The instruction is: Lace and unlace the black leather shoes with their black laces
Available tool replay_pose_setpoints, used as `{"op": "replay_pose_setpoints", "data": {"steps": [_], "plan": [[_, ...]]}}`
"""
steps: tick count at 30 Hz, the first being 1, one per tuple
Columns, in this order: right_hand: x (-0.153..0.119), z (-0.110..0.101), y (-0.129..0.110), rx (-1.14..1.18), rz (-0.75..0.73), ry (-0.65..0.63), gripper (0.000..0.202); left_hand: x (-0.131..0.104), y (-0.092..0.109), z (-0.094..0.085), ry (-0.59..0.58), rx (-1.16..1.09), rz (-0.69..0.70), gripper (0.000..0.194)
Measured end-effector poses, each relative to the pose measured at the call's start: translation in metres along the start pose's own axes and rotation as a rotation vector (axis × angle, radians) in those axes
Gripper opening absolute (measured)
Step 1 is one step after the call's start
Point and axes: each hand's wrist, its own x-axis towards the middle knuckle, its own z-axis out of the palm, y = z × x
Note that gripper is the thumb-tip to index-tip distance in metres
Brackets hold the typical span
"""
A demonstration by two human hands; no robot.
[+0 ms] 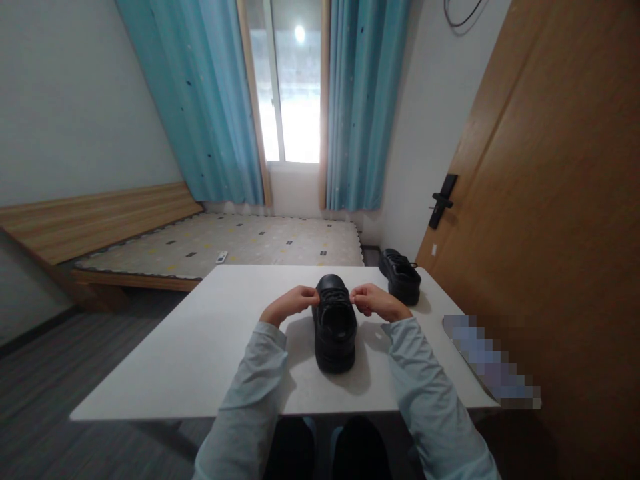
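Observation:
A black lace-up shoe (336, 353) stands upright on the white table (200, 347), its toe pointing away from me and its opening facing me. At the left side of its laces (332, 295), my left hand (296, 301) has its fingers pinched together. Across from it, my right hand (373, 300) is also closed in a pinch at the right side of the laces. Each hand seems to have a lace end, but the fingertips hide most of it. A second black shoe (404, 283) stands at the far right of the table.
A pixelated flat item (487, 360) lies along the table's right edge, beside a wooden door (550, 200) with a black handle (443, 200). Behind the table is a bed (270, 240) with a small white object (222, 257) on it. Blue curtains (367, 100) flank the window.

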Motion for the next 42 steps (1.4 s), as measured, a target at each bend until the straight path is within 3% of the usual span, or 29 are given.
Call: {"op": "replay_pose_setpoints", "data": {"steps": [7,13,17,24,30,36,42], "plan": [[0.000,0.007,-0.008,0.037,-0.019,0.080,0.008,0.001,0.000,0.000,0.062,-0.036,0.043,0.025],[0.001,0.012,-0.013,0.065,-0.082,0.173,0.019,0.009,-0.004,-0.005,0.383,-0.107,0.043,0.038],[0.004,0.014,-0.015,0.063,-0.153,0.287,0.020,0.015,-0.011,-0.005,0.465,-0.120,-0.022,0.030],[0.007,0.017,-0.023,-0.006,-0.246,0.409,0.021,0.018,-0.019,-0.001,0.594,0.379,-0.019,0.022],[-0.005,0.022,-0.039,-0.142,-0.383,0.472,0.017,0.017,-0.020,0.001,0.573,0.532,-0.027,0.022],[-0.041,0.053,-0.057,-0.477,-0.494,0.476,0.008,0.015,-0.016,0.003,0.546,0.568,-0.030,0.023],[-0.072,0.083,-0.035,-0.815,-0.649,0.416,0.033,0.015,-0.015,0.004,0.534,0.596,-0.019,0.023]]}}
